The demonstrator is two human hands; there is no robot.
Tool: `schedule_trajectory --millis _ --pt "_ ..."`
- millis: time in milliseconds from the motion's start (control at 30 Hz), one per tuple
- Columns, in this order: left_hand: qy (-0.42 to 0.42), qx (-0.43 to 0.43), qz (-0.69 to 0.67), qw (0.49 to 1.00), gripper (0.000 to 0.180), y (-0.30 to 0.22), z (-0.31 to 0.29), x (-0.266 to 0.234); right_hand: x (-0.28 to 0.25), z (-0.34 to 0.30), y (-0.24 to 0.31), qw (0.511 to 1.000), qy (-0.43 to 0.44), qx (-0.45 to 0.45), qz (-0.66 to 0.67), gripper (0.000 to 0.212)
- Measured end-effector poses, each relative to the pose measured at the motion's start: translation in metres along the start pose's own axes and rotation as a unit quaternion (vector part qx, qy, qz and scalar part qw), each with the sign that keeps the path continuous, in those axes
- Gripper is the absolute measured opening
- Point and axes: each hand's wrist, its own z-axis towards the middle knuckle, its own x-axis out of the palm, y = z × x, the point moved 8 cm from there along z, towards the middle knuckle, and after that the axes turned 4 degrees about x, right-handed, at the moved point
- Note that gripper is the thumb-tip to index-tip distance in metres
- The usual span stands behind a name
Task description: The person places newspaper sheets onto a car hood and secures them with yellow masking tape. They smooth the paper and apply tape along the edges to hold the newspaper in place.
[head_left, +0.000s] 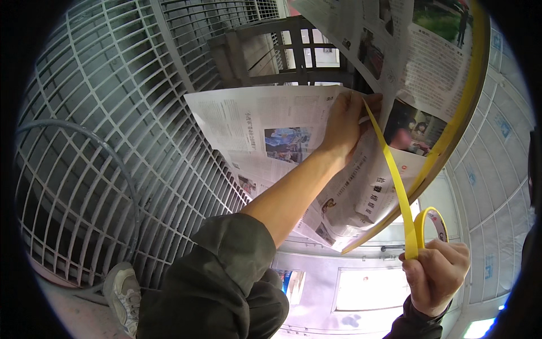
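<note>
Left side: a pale-grey, open grid of metal bars (93, 110), bent by the lens, spanning much of that flank. In front of it, a grey, curved tube (55, 122) arching over toward the floor. Top centre: a dark, barred rectangular frame (240, 59), bright gaps between its bars. Right: whitish, seamed wall panels (494, 169) with scattered blue marks. Lower centre: a bright white, rectangular pane (372, 289) set in a pale surface; above it, a slim, dark metal latch-like fitting (392, 248). Lower left: pinkish floor (65, 308).
</note>
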Motion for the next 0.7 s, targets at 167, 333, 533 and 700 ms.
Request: schedule_trajectory --millis 167,333,533,700 --pt "0.015 0.003 -0.002 1.000 0.028 -0.002 0.009 -0.001 -0.002 0.015 0.002 0.999 -0.035 -0.029 0.027 0.022" --pt "-0.012 0.010 -0.010 1.000 0.029 0.002 0.018 -0.002 -0.004 0.016 -0.015 0.997 -0.046 0.030 0.061 0.017" --pt "0.001 0.042 0.056 0.998 0.031 0.016 0.039 0.007 -0.024 0.025 -0.057 0.980 -0.132 0.147 0.025 0.028" --pt "-0.052 0.044 0.044 0.997 0.034 0.013 0.035 0.000 -0.022 0.028 -0.080 0.973 -0.146 0.180 -0.004 0.031"
